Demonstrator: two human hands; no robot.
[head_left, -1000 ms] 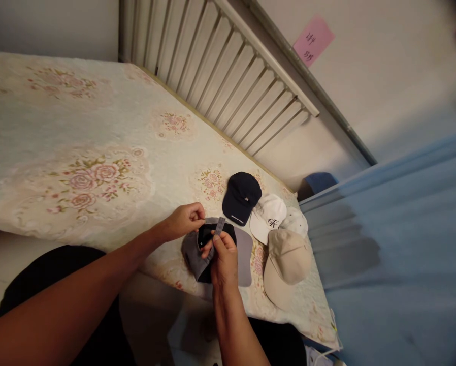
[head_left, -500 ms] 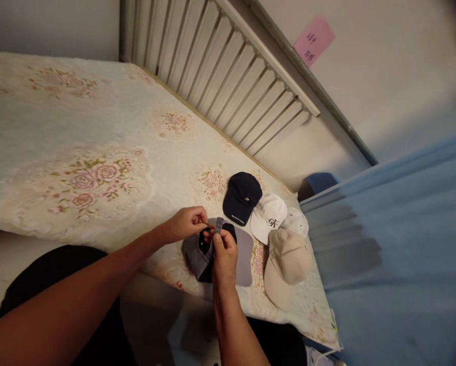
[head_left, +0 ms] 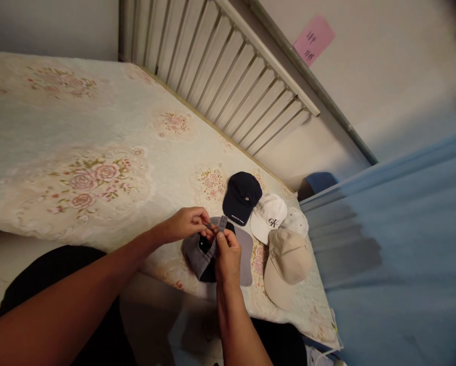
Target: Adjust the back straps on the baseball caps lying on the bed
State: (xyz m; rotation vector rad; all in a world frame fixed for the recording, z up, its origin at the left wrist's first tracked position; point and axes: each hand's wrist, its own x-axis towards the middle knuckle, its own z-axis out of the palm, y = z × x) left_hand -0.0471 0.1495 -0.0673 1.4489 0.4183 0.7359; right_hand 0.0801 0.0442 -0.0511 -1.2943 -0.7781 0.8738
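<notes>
A grey baseball cap [head_left: 198, 258] lies upturned near the bed's front edge, its brim pointing right and its dark inside showing. Its adjustment strap [head_left: 222, 222] stands up between my two hands. My right hand [head_left: 228, 250] pinches this strap between thumb and fingers. From the left, my left hand [head_left: 190, 223] has its fingers closed on the strap's other end, partly hidden by the fingers. Just beyond the hands sits a navy cap [head_left: 243, 193]. A white cap with black letters [head_left: 269, 216] rests beside it.
A beige cap [head_left: 289, 259] and another white cap [head_left: 297, 221] lie at the right. The floral bedspread [head_left: 136, 127] stretches leftward. Metal bed rails [head_left: 213, 66] bound the far side, with a blue curtain [head_left: 403, 244] to the right.
My right hand has shifted slightly right, with the strap between its fingers. The left fingers have come in a little closer to it. The other caps have not moved.
</notes>
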